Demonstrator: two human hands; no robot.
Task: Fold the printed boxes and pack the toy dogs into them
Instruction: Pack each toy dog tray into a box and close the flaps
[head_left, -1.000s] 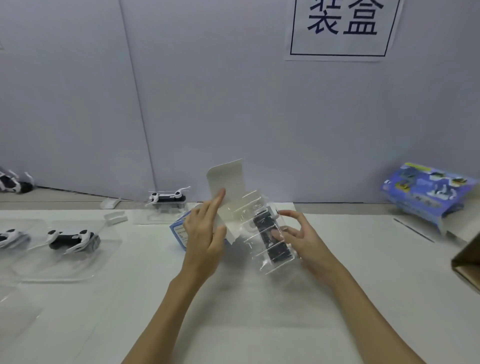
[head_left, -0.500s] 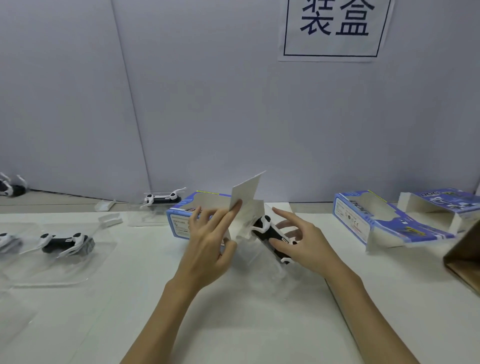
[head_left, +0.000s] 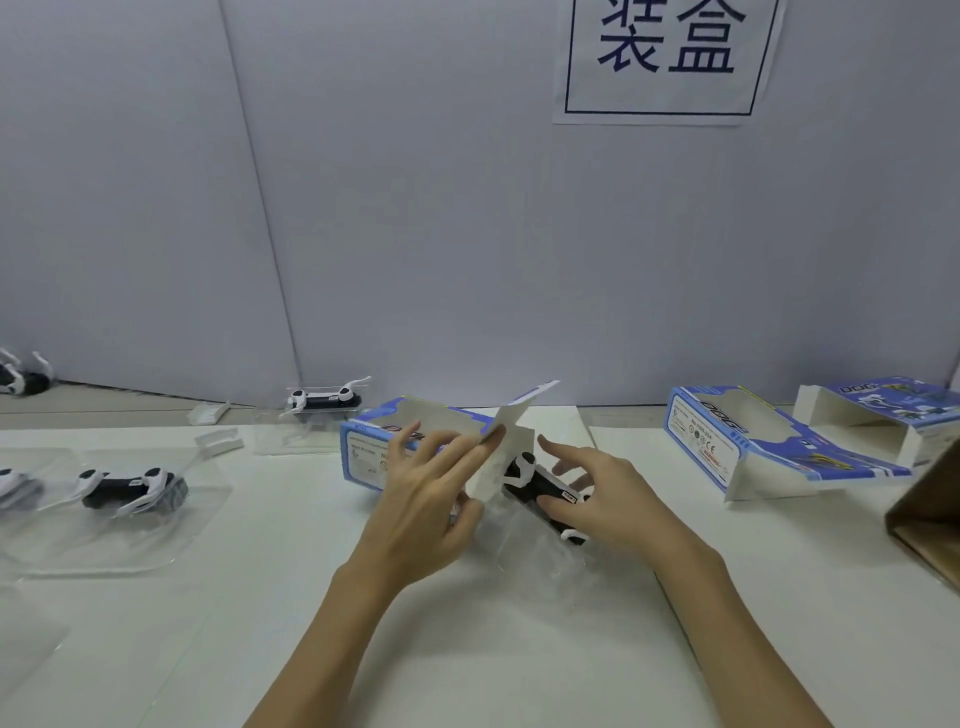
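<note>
Dog (head_left: 540, 488) under right hand (head_left: 608, 499)

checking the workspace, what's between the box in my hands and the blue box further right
Only bare white table between the held box and the blue box, seen in the head view.

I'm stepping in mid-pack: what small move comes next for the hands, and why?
Probably slide the toy dog in its clear tray into the box. The left hand holds the end flap up and open, and the right hand rests on the dog just outside that opening.
</note>
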